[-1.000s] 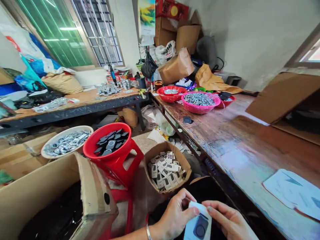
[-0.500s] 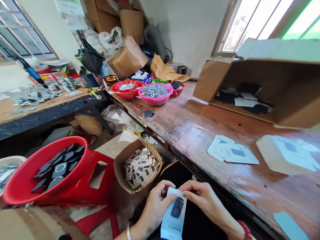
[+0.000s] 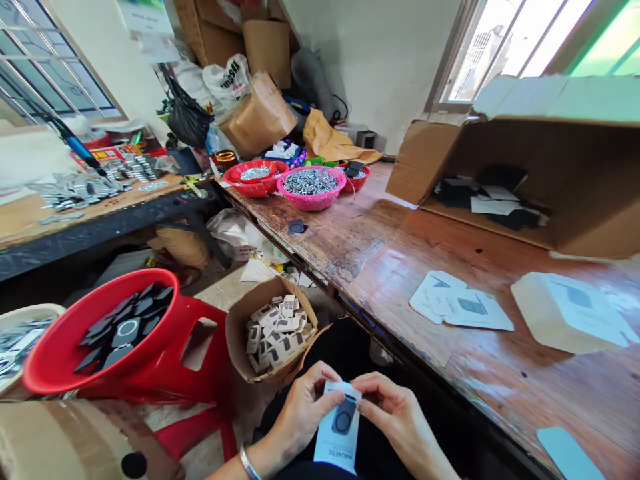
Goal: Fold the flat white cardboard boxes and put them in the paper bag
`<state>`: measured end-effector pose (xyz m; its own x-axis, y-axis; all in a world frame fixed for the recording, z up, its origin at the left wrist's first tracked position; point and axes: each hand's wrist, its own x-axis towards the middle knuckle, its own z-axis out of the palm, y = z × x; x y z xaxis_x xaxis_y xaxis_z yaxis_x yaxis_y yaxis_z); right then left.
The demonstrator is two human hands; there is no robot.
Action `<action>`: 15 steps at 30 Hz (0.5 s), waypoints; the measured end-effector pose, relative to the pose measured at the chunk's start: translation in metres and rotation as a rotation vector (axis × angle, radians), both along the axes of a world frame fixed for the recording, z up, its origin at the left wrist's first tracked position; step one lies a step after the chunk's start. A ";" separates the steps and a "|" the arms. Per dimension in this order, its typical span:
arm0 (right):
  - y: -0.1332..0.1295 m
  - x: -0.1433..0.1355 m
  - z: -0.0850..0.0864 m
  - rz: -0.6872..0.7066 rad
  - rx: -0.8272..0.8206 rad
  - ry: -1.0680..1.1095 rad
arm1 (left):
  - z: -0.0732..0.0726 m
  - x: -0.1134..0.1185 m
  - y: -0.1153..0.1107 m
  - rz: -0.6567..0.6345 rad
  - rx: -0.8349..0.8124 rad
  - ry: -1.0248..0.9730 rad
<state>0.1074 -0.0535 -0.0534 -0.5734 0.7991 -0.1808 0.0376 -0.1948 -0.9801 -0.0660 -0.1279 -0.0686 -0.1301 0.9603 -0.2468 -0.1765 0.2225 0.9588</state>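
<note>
A white printed packet (image 3: 336, 443) with a dark device pictured on it is held upright over the lap. My left hand (image 3: 303, 413) grips its upper left side, thumb across the front. At the upper right corner, my right hand (image 3: 393, 413) pinches the packet between thumb and fingers. Both hands are close together, just off the table's near edge. Beyond them a cardboard box (image 3: 235, 340) on the floor side holds several small white printed boxes (image 3: 280, 327).
A red basin (image 3: 50, 363) of black pieces stands at left. On the wooden table (image 3: 370, 227) are a pink bowl (image 3: 313, 201) of metal parts, flat white cards (image 3: 477, 310), a card stack (image 3: 575, 307) and an open carton (image 3: 585, 213).
The view has shifted slightly. Both hands and the packet sit a little further left in the picture, and my right fingers remain at the packet's top corner.
</note>
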 end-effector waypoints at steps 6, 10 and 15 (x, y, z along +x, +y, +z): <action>0.006 -0.007 -0.015 0.087 0.036 -0.060 | -0.018 0.003 0.000 0.150 -0.125 -0.005; 0.009 -0.015 -0.034 0.022 0.012 -0.137 | -0.044 -0.018 0.006 0.355 -0.221 -0.056; 0.024 -0.013 -0.041 -0.033 0.350 -0.233 | -0.076 -0.095 0.018 0.592 -0.418 -0.092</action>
<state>0.0940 -0.0297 -0.0947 -0.5226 0.8524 -0.0170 0.2652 0.1436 -0.9534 -0.1608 -0.1102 -0.1448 -0.5596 0.5587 -0.6121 -0.4567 0.4085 0.7903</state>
